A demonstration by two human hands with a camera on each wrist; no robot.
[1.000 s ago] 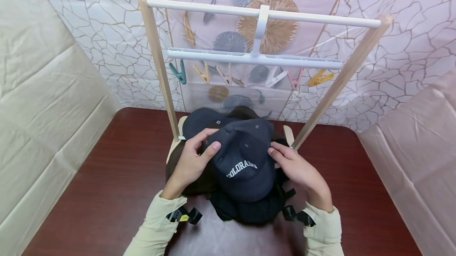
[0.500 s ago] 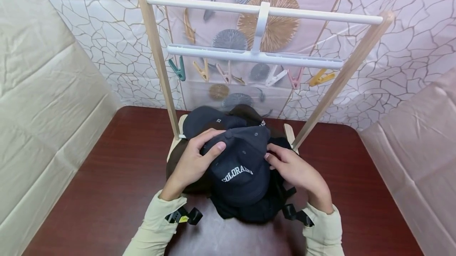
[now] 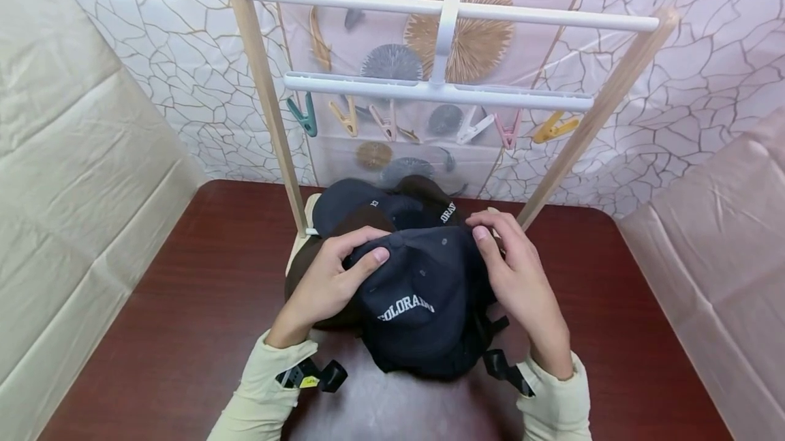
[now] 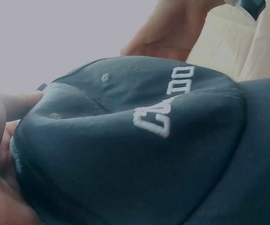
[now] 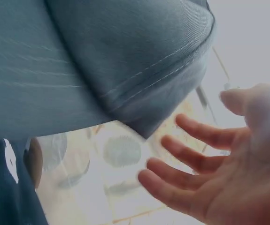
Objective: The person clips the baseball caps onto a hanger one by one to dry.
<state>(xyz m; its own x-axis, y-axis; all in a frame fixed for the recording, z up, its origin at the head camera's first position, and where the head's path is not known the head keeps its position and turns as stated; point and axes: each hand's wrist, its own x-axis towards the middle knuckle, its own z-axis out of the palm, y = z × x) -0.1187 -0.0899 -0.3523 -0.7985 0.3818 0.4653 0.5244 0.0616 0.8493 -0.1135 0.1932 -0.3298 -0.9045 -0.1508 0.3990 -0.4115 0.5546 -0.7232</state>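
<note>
A dark navy baseball cap [image 3: 423, 270] with white "COLORADO" lettering is tilted up over a pile of caps. My left hand [image 3: 328, 281] grips its crown from the left, thumb on the cloth, other fingers behind it. In the left wrist view the crown [image 4: 102, 154] is dented near the fingers. On the right, my right hand [image 3: 521, 277] is beside the cap with its fingers loosely extended. The right wrist view shows that hand [image 5: 214, 164] with spread fingers, a small gap from the cap's edge [image 5: 149, 93].
Behind lie another dark cap [image 3: 343, 202] and a brown cap [image 3: 423, 189] with white letters. A wooden stand [image 3: 264, 86] carries a white hanger [image 3: 368, 86] holding several clips, including a green one [image 3: 303, 117]. Fabric walls [image 3: 73, 120] surround the brown table [image 3: 202, 277].
My right hand has let go of the cap's right side and moved up and away a little, its fingers straightening. The cap has come slightly lower and nearer, still in my left hand.
</note>
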